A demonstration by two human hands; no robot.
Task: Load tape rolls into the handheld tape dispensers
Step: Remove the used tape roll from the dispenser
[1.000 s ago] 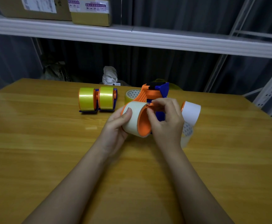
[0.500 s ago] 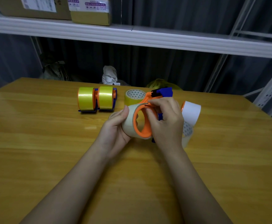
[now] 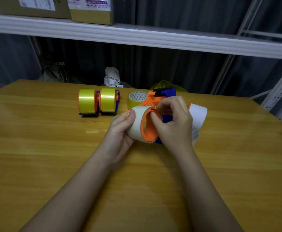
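Item: pale tape roll (image 3: 137, 123) on orange dispenser (image 3: 149, 126), held above table (image 3: 53, 156). My left hand (image 3: 120, 129) grips roll; my right hand (image 3: 173, 124) pinches dispenser rim. Advice: seat roll squarely on hub, keep dispenser steady.

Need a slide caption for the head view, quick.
Both hands fit a pale tape roll onto an orange-and-blue dispenser above the wooden table.

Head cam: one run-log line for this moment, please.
stage: seating roll | left hand: holds whitish tape roll | right hand: pinches orange-blue dispenser | loaded yellow dispensers: on table
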